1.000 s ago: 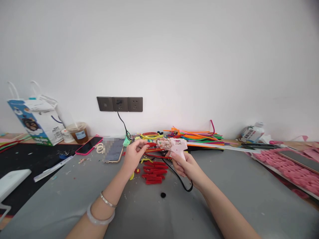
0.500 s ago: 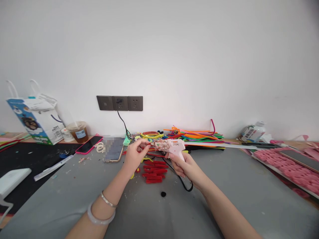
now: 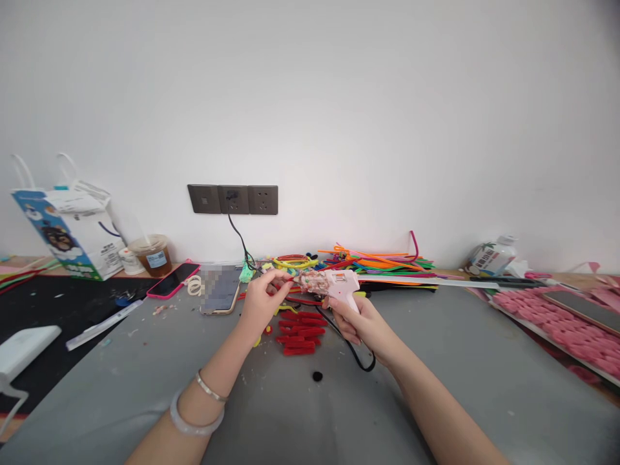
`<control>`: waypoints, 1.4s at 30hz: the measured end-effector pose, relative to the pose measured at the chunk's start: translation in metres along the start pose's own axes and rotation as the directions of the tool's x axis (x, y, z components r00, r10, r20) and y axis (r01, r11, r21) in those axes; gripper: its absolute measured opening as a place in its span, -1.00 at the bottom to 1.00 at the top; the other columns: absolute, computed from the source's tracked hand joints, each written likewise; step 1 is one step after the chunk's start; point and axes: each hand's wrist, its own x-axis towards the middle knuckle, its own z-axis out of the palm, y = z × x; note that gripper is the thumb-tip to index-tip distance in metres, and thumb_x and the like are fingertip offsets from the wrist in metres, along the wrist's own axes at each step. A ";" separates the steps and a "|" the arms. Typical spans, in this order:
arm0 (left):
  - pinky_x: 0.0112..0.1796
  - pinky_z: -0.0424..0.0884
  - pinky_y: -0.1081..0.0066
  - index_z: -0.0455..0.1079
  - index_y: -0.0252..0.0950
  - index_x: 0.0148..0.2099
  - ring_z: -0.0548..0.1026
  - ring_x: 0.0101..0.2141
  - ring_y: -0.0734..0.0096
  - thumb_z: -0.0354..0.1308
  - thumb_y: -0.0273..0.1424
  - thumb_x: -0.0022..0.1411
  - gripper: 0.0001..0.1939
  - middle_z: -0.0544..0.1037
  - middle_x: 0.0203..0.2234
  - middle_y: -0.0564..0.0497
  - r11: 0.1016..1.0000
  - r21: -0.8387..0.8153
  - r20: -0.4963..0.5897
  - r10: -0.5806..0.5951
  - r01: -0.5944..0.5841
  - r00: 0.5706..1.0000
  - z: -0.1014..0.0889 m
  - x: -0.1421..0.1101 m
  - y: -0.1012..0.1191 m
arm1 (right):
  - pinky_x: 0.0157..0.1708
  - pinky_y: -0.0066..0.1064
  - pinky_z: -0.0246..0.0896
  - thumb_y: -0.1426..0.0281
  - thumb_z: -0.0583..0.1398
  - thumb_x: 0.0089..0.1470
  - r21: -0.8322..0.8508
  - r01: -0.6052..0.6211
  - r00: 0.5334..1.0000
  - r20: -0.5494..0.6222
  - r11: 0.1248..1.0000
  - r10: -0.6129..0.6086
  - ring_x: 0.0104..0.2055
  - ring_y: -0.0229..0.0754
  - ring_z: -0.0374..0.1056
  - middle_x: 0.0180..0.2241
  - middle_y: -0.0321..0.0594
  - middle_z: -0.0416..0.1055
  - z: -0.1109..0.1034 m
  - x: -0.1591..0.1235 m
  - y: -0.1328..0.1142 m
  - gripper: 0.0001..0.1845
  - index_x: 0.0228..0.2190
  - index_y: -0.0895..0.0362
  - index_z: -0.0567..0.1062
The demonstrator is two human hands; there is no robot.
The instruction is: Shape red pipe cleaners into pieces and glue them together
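My right hand (image 3: 356,316) is wrapped round the handle of a pale pink glue gun (image 3: 345,282). A long white glue stick (image 3: 426,281) runs out of its back to the right. The front of the gun is crusted with lumpy, brownish residue (image 3: 314,283) and points left. My left hand (image 3: 268,292) is closed in a pinch at the nozzle end; a speck of red shows at its fingertips, too small to name. Below the gun, several folded red pipe cleaners (image 3: 300,334) lie in a stack. A black pom-pom (image 3: 317,376) sits nearer to me on the grey mat (image 3: 271,413).
Loose coloured pipe cleaners (image 3: 382,263) lie along the wall. To the left are two phones (image 3: 173,281), a drink cup (image 3: 153,256) and a paper bag (image 3: 82,236). A black cord (image 3: 356,358) loops below the gun. Pink fluffy pieces (image 3: 557,323) and a bottle (image 3: 493,256) are at the right.
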 end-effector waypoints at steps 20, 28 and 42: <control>-0.47 0.38 0.52 0.45 -0.28 -0.29 0.49 -0.49 0.46 0.18 -0.35 0.19 -0.89 0.54 -0.48 0.03 0.999 0.006 -0.023 0.044 -0.043 0.999 -0.001 0.000 -0.002 | -0.73 -0.51 -0.27 -0.06 0.28 -0.04 -0.022 0.020 0.999 -0.035 1.000 -0.020 -0.73 -0.47 -0.17 -0.75 -0.56 0.01 -0.002 0.001 0.000 -0.48 -0.46 0.15 0.35; -0.43 0.45 0.50 0.47 -0.27 -0.28 0.54 -0.44 0.42 0.18 -0.35 0.21 -0.90 0.58 -0.42 0.02 0.996 0.019 -0.046 0.089 -0.088 0.995 -0.002 0.000 -0.001 | -0.72 -0.50 -0.28 -0.07 0.27 -0.05 -0.032 0.021 0.998 -0.057 0.999 -0.022 -0.74 -0.46 -0.14 -0.76 -0.54 0.03 -0.003 0.001 -0.001 -0.48 -0.49 0.14 0.34; -0.37 0.49 0.46 0.48 -0.27 -0.29 0.55 -0.37 0.37 0.18 -0.36 0.21 -0.90 0.61 -0.38 -0.01 0.995 0.024 -0.118 0.102 -0.100 0.988 -0.005 0.000 0.003 | -0.73 -0.51 -0.29 -0.06 0.27 -0.04 -0.034 0.042 0.996 -0.074 0.999 -0.044 -0.75 -0.46 -0.14 -0.75 -0.54 0.02 -0.006 0.001 0.000 -0.48 -0.51 0.11 0.28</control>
